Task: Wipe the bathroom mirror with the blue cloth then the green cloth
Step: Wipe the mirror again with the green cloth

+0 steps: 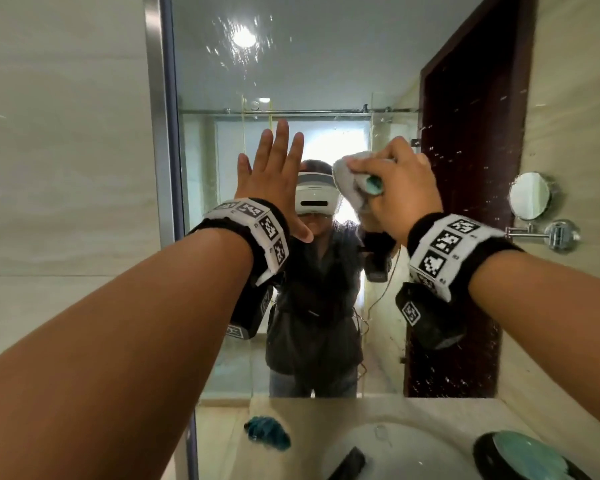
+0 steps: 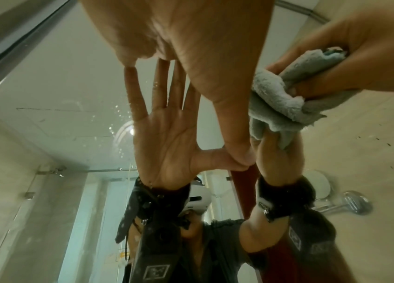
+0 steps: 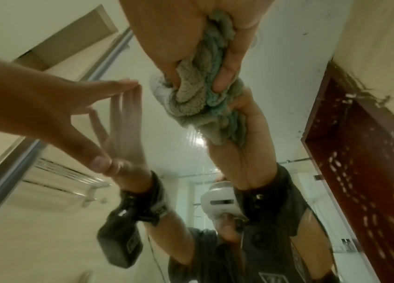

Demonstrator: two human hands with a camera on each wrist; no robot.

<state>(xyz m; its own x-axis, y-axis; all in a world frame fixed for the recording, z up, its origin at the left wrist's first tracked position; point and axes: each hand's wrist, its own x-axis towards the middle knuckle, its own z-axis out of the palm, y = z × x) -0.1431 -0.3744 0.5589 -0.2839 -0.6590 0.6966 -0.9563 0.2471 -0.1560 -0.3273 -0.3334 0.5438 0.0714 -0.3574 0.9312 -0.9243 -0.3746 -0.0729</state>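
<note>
The bathroom mirror (image 1: 326, 81) fills the wall ahead, speckled with water drops at the top and on the right. My left hand (image 1: 274, 174) lies flat on the glass, fingers straight and spread; its palm shows in the reflection in the left wrist view. To its right, my right hand (image 1: 399, 188) grips a bunched grey-green cloth (image 1: 350, 181) with a teal edge and presses it to the glass. The right wrist view shows this cloth (image 3: 205, 92) squeezed between fingers and palm. A dark blue cloth (image 1: 267, 433) lies crumpled on the counter below.
A white sink basin (image 1: 395, 452) with a black object (image 1: 352, 462) in it sits below the mirror. A dark round dish (image 1: 520, 455) stands at its right. A round swing-arm mirror (image 1: 530, 197) juts from the right wall. The mirror's metal frame (image 1: 156, 133) runs down the left.
</note>
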